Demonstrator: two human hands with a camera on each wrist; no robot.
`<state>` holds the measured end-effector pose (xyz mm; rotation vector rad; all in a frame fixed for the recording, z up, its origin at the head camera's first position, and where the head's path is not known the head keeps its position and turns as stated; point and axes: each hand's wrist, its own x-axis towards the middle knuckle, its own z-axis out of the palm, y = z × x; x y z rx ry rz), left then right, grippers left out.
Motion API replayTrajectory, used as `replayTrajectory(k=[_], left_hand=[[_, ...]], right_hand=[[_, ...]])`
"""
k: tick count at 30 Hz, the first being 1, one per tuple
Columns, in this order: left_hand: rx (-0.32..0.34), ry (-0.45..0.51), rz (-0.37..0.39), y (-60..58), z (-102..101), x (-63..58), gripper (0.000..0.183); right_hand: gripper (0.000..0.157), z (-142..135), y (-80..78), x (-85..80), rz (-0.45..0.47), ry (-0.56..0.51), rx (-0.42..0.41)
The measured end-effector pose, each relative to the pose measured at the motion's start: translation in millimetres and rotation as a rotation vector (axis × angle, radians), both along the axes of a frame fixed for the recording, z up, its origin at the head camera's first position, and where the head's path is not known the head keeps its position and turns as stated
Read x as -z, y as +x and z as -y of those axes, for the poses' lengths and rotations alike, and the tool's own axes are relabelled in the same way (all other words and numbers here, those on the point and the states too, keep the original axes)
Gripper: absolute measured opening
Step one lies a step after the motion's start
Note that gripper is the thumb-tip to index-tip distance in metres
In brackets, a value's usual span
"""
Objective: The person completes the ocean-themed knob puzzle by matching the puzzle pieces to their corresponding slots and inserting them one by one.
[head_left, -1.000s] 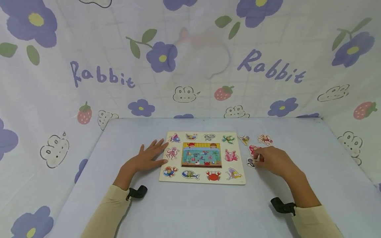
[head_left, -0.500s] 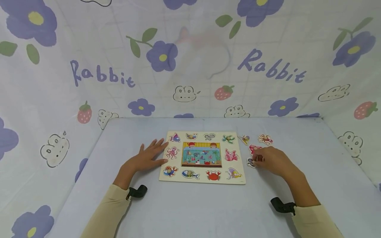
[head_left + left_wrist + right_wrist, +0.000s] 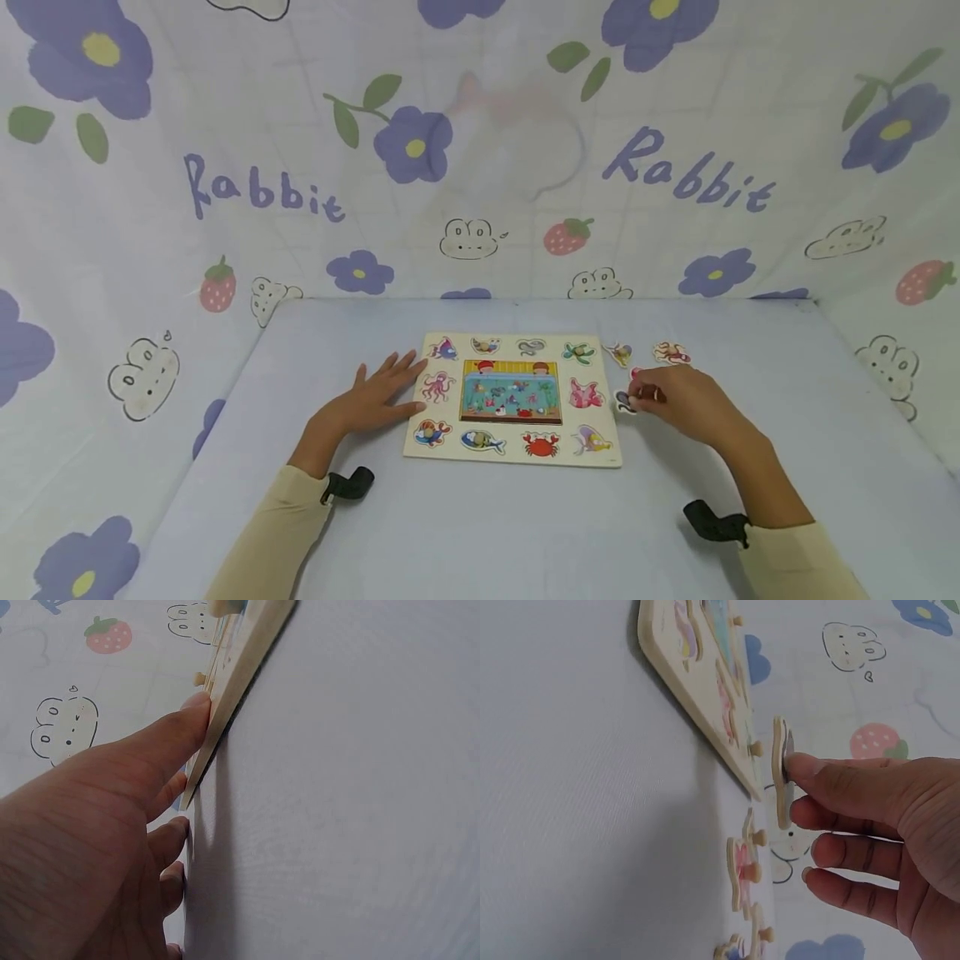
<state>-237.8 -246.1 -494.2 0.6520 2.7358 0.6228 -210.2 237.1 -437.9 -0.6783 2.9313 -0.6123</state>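
My right hand pinches a grey eel-shaped wooden puzzle piece between thumb and fingers, just right of the puzzle board. The right wrist view shows this piece raised off the table and standing near the board's edge. My left hand lies with spread fingers at the board's left side; its thumb touches the board edge. Some board places hold knobbed pieces, among them a turtle and a hermit crab. A grey eel picture is at the board's top.
Loose pieces lie right of the board: a yellowish-purple one, an octopus and a pink one partly behind my right hand. A bluish piece shows low in the right wrist view. A patterned curtain stands behind the table.
My right hand has lifted the grey eel piece from the table and moved it slightly left towards the board. The left hand stays at the board's edge.
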Motion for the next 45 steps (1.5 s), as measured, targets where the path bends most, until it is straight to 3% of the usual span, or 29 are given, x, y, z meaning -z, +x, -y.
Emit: replayTrajectory(k=[9,22,30,45], left_hand=[[-0.002,0.006,0.017,-1.1,-1,-0.4,0.078],[-0.008,0.000,0.007,-1.7,1,1.5,0.078],[-0.014,-0.006,0.010,-0.8,1,0.5,0.079],[-0.016,-0.014,0.008,-1.6,3,2.4,0.079]], right_hand=[[0.013,20,-11.6,-7.0,-0.058,0.013,-0.058],[0.010,65,-53.1,-16.1,-0.050,0.052,-0.124],[0.008,89,-77.3,-9.1,-0.076,0.068,-0.169],[0.008,119,-114.3,4.6,-0.044,0.115,-0.147]])
